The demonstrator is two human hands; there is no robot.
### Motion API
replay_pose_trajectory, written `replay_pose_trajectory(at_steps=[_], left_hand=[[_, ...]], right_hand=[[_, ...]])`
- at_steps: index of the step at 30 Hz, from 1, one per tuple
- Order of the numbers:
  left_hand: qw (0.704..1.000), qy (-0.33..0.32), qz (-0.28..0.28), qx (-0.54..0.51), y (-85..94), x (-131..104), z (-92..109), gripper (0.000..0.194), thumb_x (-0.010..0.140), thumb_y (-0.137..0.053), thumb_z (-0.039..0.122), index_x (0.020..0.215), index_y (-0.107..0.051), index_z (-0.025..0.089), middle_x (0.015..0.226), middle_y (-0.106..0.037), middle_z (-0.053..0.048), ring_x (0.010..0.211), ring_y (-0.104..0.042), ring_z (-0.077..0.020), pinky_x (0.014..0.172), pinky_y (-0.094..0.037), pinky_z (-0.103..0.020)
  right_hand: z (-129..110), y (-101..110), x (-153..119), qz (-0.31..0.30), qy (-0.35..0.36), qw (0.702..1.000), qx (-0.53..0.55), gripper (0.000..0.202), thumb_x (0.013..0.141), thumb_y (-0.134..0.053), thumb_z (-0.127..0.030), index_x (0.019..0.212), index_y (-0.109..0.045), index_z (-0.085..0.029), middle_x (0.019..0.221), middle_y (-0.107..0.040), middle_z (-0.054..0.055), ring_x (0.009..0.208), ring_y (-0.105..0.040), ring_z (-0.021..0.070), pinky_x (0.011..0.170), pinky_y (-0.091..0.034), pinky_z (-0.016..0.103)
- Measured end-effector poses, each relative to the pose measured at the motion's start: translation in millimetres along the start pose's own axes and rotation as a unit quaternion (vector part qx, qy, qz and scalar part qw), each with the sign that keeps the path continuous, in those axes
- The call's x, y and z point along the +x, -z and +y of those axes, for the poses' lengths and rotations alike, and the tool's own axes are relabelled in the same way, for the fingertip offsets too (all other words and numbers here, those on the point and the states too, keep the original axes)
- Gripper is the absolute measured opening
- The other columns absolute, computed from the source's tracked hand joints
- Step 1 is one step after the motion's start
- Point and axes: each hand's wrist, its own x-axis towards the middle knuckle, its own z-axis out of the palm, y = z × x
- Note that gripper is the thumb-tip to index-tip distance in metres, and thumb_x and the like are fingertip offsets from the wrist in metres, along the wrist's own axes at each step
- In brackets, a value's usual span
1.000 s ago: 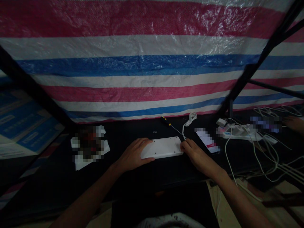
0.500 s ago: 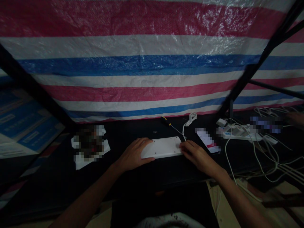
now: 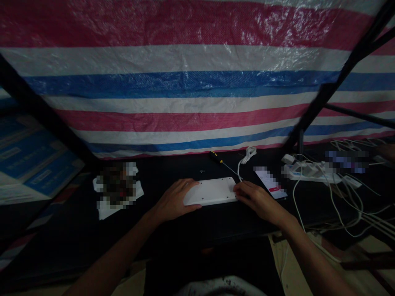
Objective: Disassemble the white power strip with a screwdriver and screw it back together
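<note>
A long white power strip point(image 3: 216, 191) lies on the dark table with small dark screw holes along the face turned up. My left hand point(image 3: 175, 200) grips its left end, thumb along the near edge and fingers over the far edge. At the right end, my right hand point(image 3: 254, 199) has its fingers bent and pressed against the corner, where they hide part of the strip. A white cord point(image 3: 247, 155) runs from near that end to a bundle behind. Beyond the strip lie a screwdriver point(image 3: 216, 157) with a black and yellow handle, and several tiny screws point(image 3: 201, 171).
A phone point(image 3: 271, 184) lies right of my right hand. Farther right is another white power strip point(image 3: 314, 174) with plugs and tangled cables. Blurred-out items on white paper point(image 3: 119, 209) sit at left. Striped sheeting point(image 3: 191, 119) hangs behind, between dark frame bars. Another person's hand point(image 3: 385, 152) shows at the right edge.
Almost nothing differs. Both hands keep their places on the power strip; my right forearm has shifted very slightly.
</note>
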Motion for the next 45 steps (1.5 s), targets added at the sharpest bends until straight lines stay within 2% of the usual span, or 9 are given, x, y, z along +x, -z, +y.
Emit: replay_pose_trajectory(at_steps=[5,9,14,19,24,29,34,41,45], left_hand=[[1.0,0.001,0.002,-0.002,-0.3,-0.4,-0.1,0.075,0.092,-0.077,0.06,0.153,-0.052,0.026,0.151,-0.058,-0.011,0.137,-0.057,-0.032,0.119,-0.044,-0.047],[1.0,0.0,0.003,-0.006,-0.4,-0.7,-0.4,0.076,0.091,-0.077,0.062,0.154,-0.051,0.027,0.151,-0.058,-0.011,0.137,-0.056,-0.0321,0.119,-0.044,-0.047],[1.0,0.01,-0.001,-0.003,-1.9,-0.5,-2.1,0.077,0.092,-0.074,0.065,0.154,-0.052,0.025,0.152,-0.057,-0.011,0.138,-0.055,-0.0324,0.12,-0.043,-0.047],[1.0,0.007,-0.004,-0.005,-1.8,0.1,-1.1,0.077,0.092,-0.072,0.069,0.153,-0.052,0.027,0.151,-0.058,-0.01,0.137,-0.055,-0.0321,0.119,-0.042,-0.048],[1.0,0.015,-0.01,-0.011,1.3,0.7,3.3,0.077,0.092,-0.072,0.07,0.152,-0.052,0.027,0.152,-0.058,-0.01,0.137,-0.055,-0.0323,0.119,-0.042,-0.047],[1.0,0.005,-0.008,-0.015,0.4,0.6,2.3,0.077,0.091,-0.072,0.071,0.152,-0.052,0.027,0.151,-0.059,-0.01,0.138,-0.055,-0.0322,0.12,-0.042,-0.047],[1.0,0.008,-0.005,-0.01,-0.9,0.5,1.0,0.078,0.09,-0.074,0.07,0.151,-0.053,0.026,0.151,-0.058,-0.011,0.137,-0.055,-0.032,0.119,-0.042,-0.046],[1.0,0.01,-0.006,-0.011,0.3,-0.1,1.8,0.077,0.091,-0.073,0.068,0.153,-0.052,0.028,0.152,-0.058,-0.01,0.137,-0.056,-0.0312,0.119,-0.043,-0.046],[1.0,0.007,-0.003,-0.01,-0.4,-0.1,0.6,0.076,0.091,-0.074,0.068,0.152,-0.053,0.027,0.151,-0.059,-0.01,0.137,-0.056,-0.0315,0.119,-0.043,-0.046]], right_hand=[[5.2,7.6,5.3,-0.003,0.007,1.0,0.006,0.016,0.106,-0.059,-0.025,0.12,-0.065,-0.027,0.12,-0.071,0.007,0.107,-0.071,0.0238,0.092,-0.056,0.036],[11.3,11.6,25.6,0.01,0.004,1.0,0.0,0.014,0.106,-0.057,-0.023,0.117,-0.067,-0.025,0.115,-0.072,0.006,0.101,-0.07,0.0222,0.09,-0.054,0.035],[22.9,-0.4,88.9,0.0,0.008,1.0,-0.005,0.014,0.099,-0.065,-0.015,0.111,-0.068,-0.02,0.107,-0.071,0.005,0.089,-0.068,0.0188,0.081,-0.052,0.03],[33.9,-32.3,161.3,-0.055,0.013,0.996,-0.063,0.024,0.092,-0.077,-0.013,0.113,-0.068,-0.017,0.103,-0.071,0.006,0.093,-0.067,0.0196,0.084,-0.048,0.03],[35.8,-58.4,195.7,-0.085,0.012,0.994,-0.071,0.025,0.088,-0.081,-0.012,0.109,-0.068,-0.017,0.102,-0.073,0.006,0.093,-0.067,0.0195,0.078,-0.044,0.026],[34.6,-66.5,202.4,-0.1,-0.006,0.992,-0.074,0.014,0.09,-0.077,-0.01,0.098,-0.067,-0.017,0.095,-0.073,0.006,0.085,-0.066,0.0189,0.07,-0.039,0.025],[33.4,-62.6,196.2,-0.089,-0.001,0.995,-0.05,0.012,0.094,-0.072,-0.009,0.091,-0.064,-0.017,0.091,-0.071,0.005,0.083,-0.065,0.0168,0.071,-0.039,0.025],[36.0,-39.0,161.3,-0.048,0.004,0.998,0.029,0.011,0.097,-0.061,-0.014,0.106,-0.064,-0.02,0.086,-0.07,-0.001,0.077,-0.066,0.0154,0.07,-0.047,0.025],[41.5,-30.1,136.4,-0.024,-0.002,0.99,0.142,0.015,0.1,-0.054,-0.018,0.101,-0.069,-0.02,0.087,-0.074,0.002,0.079,-0.072,0.017,0.078,-0.056,0.03]])
